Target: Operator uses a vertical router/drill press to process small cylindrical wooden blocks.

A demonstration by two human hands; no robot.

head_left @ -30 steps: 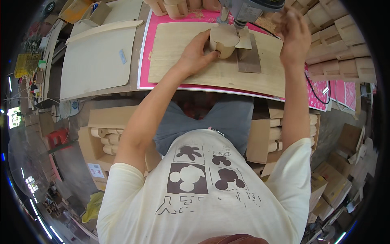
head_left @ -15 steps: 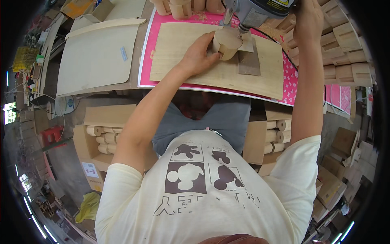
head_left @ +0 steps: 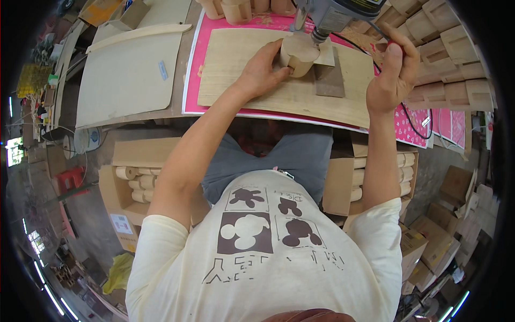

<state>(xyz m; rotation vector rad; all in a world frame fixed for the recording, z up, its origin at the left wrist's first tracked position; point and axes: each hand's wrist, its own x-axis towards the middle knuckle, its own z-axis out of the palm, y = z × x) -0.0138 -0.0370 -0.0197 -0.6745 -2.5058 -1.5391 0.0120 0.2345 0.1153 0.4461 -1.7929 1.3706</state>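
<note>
Partly within left hand [head_left: 262,71], wooden cylinder [head_left: 300,49]

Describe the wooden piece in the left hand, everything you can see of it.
The wooden piece is pale, thick and rounded, with a smooth flat top and what looks like a notch in its near side. It stands upright over the pale board, held from the left by the left grip, thumb in front. A small pale block is at its right, and the drill chuck is close by; whether the bit touches it is unclear.
</note>
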